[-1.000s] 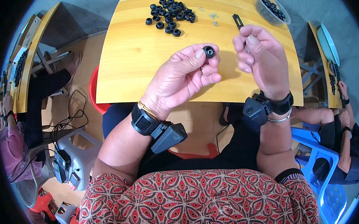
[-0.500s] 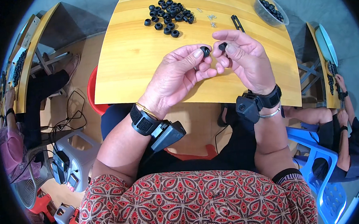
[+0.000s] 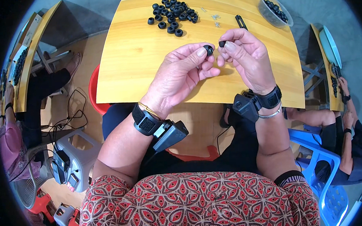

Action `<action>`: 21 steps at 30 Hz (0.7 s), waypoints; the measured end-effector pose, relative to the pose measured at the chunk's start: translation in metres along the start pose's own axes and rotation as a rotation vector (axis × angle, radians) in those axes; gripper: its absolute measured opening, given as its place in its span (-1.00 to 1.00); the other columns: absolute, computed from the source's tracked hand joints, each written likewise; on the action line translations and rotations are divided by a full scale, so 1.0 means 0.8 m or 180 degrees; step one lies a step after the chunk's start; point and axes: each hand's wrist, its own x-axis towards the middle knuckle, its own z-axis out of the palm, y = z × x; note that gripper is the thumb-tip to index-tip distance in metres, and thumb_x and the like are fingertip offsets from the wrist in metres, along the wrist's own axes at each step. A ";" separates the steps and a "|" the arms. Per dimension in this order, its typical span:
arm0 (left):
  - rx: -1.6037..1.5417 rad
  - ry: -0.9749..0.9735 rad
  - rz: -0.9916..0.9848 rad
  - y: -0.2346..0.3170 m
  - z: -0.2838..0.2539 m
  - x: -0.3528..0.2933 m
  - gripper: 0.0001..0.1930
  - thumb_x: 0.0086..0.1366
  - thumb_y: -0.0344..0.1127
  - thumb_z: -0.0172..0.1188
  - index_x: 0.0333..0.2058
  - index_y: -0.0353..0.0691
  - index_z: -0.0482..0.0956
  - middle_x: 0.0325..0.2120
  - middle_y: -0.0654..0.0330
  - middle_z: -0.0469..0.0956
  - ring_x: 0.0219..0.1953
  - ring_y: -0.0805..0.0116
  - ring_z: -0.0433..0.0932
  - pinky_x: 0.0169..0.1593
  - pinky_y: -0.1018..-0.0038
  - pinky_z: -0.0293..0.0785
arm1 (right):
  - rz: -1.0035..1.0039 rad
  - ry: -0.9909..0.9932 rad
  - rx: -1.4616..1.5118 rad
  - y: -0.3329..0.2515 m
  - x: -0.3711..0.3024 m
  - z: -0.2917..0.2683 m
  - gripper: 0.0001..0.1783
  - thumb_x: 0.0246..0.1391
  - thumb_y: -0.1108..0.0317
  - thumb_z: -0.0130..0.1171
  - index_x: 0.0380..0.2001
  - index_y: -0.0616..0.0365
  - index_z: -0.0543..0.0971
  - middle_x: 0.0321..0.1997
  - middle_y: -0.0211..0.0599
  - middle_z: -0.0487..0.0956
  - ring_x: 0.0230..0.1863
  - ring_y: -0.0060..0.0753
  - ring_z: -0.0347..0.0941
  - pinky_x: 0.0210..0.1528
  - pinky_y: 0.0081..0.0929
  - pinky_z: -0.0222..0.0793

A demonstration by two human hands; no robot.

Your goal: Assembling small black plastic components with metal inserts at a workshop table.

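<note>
Over the yellow wooden table (image 3: 125, 58), my left hand (image 3: 183, 74) pinches a small black rubber ring (image 3: 209, 49) between thumb and fingers. My right hand (image 3: 245, 58) is right beside it, holding a small dark piece (image 3: 222, 43) at its fingertips, close to the ring. Whether the two parts touch is unclear. Both wrists wear black straps with small black devices.
A pile of several black rubber rings (image 3: 171, 12) lies at the table's far side, with small metal bits (image 3: 215, 17) and a black tool (image 3: 241, 21) next to it. A clear bowl (image 3: 275, 12) of dark parts stands at the far right. Other people sit at both sides.
My right hand has come down and left from near the black tool, bringing its small piece up against the ring in my left hand. The left hand has barely moved.
</note>
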 end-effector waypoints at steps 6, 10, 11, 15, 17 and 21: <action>-0.0017 0.0030 0.0028 0.000 0.004 0.002 -0.80 0.19 -0.37 -0.06 -0.26 -0.37 0.40 -0.45 0.15 0.45 -0.39 0.42 0.46 -0.23 0.50 0.48 | -0.0302 0.0024 -0.0625 0.002 -0.001 0.007 -0.84 -0.03 0.56 -0.04 -0.30 0.30 0.37 -0.47 -0.36 0.43 -0.44 -0.60 0.39 -0.39 -0.70 0.33; -0.0085 0.0046 0.0051 0.002 0.004 0.002 -0.81 0.20 -0.38 -0.07 -0.29 -0.40 0.41 -0.46 0.13 0.46 -0.39 0.41 0.47 -0.24 0.50 0.48 | -0.0612 0.0086 -0.1329 0.010 -0.001 0.011 -0.81 -0.06 0.60 -0.05 -0.30 0.27 0.40 -0.46 -0.37 0.45 -0.41 -0.61 0.40 -0.39 -0.69 0.34; -0.0107 -0.0018 0.0063 0.002 0.002 0.002 -0.81 0.20 -0.38 -0.06 -0.29 -0.40 0.41 -0.46 0.14 0.46 -0.40 0.41 0.47 -0.24 0.50 0.48 | -0.0702 0.0076 -0.1526 0.011 -0.001 0.011 -0.80 -0.07 0.61 -0.05 -0.30 0.26 0.41 -0.46 -0.35 0.46 -0.41 -0.59 0.41 -0.38 -0.68 0.34; -0.0133 -0.0051 0.0010 0.002 -0.006 0.001 -0.81 0.20 -0.37 -0.07 -0.29 -0.37 0.40 -0.46 0.17 0.44 -0.44 0.47 0.43 -0.23 0.50 0.46 | -0.1137 0.0072 -0.2466 0.003 -0.003 0.018 -0.76 -0.13 0.65 -0.05 -0.31 0.23 0.43 -0.44 -0.22 0.48 -0.41 -0.40 0.45 -0.36 -0.62 0.35; -0.0159 -0.0054 -0.0038 0.003 -0.005 0.001 -0.81 0.20 -0.36 -0.07 -0.29 -0.36 0.39 -0.46 0.17 0.44 -0.46 0.49 0.41 -0.23 0.50 0.45 | -0.1378 0.0108 -0.2738 0.002 -0.005 0.020 -0.75 -0.16 0.65 -0.04 -0.33 0.22 0.43 -0.44 -0.18 0.47 -0.41 -0.28 0.43 -0.37 -0.55 0.35; -0.0212 -0.0134 -0.0061 0.004 -0.003 -0.001 -0.82 0.19 -0.36 -0.06 -0.31 -0.36 0.38 -0.46 0.18 0.42 -0.46 0.49 0.40 -0.24 0.50 0.45 | -0.1713 0.0030 -0.3470 -0.008 -0.005 0.019 -0.75 -0.24 0.65 -0.01 -0.38 0.22 0.43 -0.46 -0.18 0.41 -0.40 -0.16 0.37 -0.37 -0.43 0.33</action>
